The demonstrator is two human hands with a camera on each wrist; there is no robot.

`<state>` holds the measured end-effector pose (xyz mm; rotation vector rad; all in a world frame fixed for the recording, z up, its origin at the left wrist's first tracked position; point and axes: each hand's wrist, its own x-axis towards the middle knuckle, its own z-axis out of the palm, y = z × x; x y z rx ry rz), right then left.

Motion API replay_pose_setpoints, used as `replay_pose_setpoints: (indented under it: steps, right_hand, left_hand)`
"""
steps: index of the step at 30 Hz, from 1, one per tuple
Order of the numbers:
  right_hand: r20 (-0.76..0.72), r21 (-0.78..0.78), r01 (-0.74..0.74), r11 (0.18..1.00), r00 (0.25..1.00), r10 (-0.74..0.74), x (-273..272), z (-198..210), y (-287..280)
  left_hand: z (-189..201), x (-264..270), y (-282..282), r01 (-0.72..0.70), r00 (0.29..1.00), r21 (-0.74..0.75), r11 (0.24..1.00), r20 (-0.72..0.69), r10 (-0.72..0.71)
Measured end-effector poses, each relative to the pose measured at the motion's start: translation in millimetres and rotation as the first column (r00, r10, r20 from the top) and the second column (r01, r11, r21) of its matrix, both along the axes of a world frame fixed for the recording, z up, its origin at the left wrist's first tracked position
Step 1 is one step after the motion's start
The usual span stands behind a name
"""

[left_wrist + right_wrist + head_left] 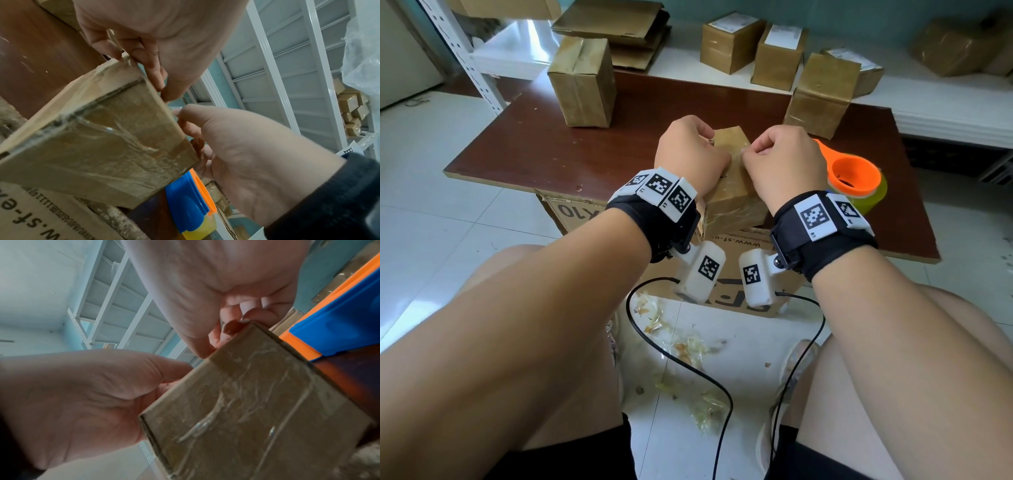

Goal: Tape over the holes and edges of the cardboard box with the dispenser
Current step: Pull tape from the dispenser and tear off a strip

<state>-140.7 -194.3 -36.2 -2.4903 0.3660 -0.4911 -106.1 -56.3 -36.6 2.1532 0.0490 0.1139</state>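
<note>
Curled fingertips (pixel 144 55) of the left hand (pixel 688 154) and right hand (pixel 787 161) pinched the far top edge of a small brown tape-wrapped cardboard box (pixel 732 185), tilted at the dark wooden tabletop's (pixel 534 144) near edge. They appeared to be pressing down or picking at clear tape. Further taping would mean fetching the orange-and-blue plastic tape dispenser (pixel 854 178), lying untouched just right of the box; its contents could not be seen.

white tiled floor (pixel 431 178), brown tabletop (pixel 619 144), white metal shelving (pixel 287 81)
</note>
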Motion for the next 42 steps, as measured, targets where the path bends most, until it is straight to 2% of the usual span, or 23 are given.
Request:
replay_pose_setpoints:
  steps: [6, 9, 11, 13, 15, 16, 18, 21, 25, 28, 33, 36, 39, 42]
  right_hand:
    - [0.01, -0.059, -0.032, 0.998, 0.999, 0.033, -2, 5, -1]
    - [-0.102, -0.047, -0.028, 0.999, 0.995, 0.023, -4, 9, -7]
    - [-0.225, 0.053, -0.037, 0.998, 0.973, 0.048, -3, 10, -10]
    - [-0.292, 0.139, -0.002, 0.99, 0.955, 0.043, -2, 9, -10]
    - [-0.295, 0.194, 0.036, 0.98, 0.955, 0.023, -3, 8, -8]
    - [-0.284, 0.207, 0.046, 0.977, 0.959, 0.015, -4, 8, -7]
    - [-0.238, 0.19, 0.058, 0.98, 0.971, -0.011, -9, 7, -4]
    - [-0.138, 0.131, 0.048, 0.99, 0.99, -0.03, -15, 8, -4]
    - [0.003, 0.179, 0.031, 0.983, 0.999, -0.032, -15, 12, -12]
    - [0.026, 0.248, 0.018, 0.969, 0.999, -0.026, -17, 15, -11]
    - [0.092, 0.191, -0.021, 0.981, 0.996, 0.003, -24, 14, -6]
    - [0.115, 0.273, -0.02, 0.962, 0.993, -0.012, -21, 18, -10]
    - [0.103, 0.353, 0.01, 0.936, 0.993, -0.05, -20, 22, -8]
    - [0.107, 0.311, 0.004, 0.951, 0.993, -0.039, -21, 26, -9]
  left_hand:
    - [-1, -2, 0, -0.018, 0.999, 0.029, 0.999, 0.032, 0.017]
    - [-4, -5, -5, -0.086, 0.996, 0.041, 0.995, 0.03, 0.085]
    - [-4, -7, -11, -0.165, 0.985, 0.056, 0.985, -0.037, 0.168]
    - [-1, -10, -14, -0.213, 0.962, -0.005, 0.977, -0.176, 0.209]
    - [-2, -9, -13, -0.171, 0.941, -0.154, 0.973, -0.319, 0.114]
    - [-3, -10, -12, -0.136, 0.942, -0.225, 0.965, -0.331, 0.056]
    - [-2, -14, -10, -0.073, 0.965, -0.339, 0.938, -0.261, -0.019]
    - [1, -18, -8, 0.017, 0.991, -0.428, 0.904, -0.112, -0.072]
    - [6, -21, -3, 0.065, 0.992, -0.475, 0.878, -0.062, -0.107]
    - [6, -24, -1, 0.094, 0.995, -0.451, 0.887, 0.006, -0.103]
    - [3, -26, 1, 0.159, 0.983, -0.354, 0.922, 0.143, -0.115]
    - [4, -24, 3, 0.189, 0.973, -0.349, 0.918, 0.195, -0.126]
    - [11, -24, 5, 0.304, 0.93, -0.318, 0.898, 0.302, -0.208]
    - [20, -19, 10, 0.43, 0.875, -0.294, 0.853, 0.369, -0.314]
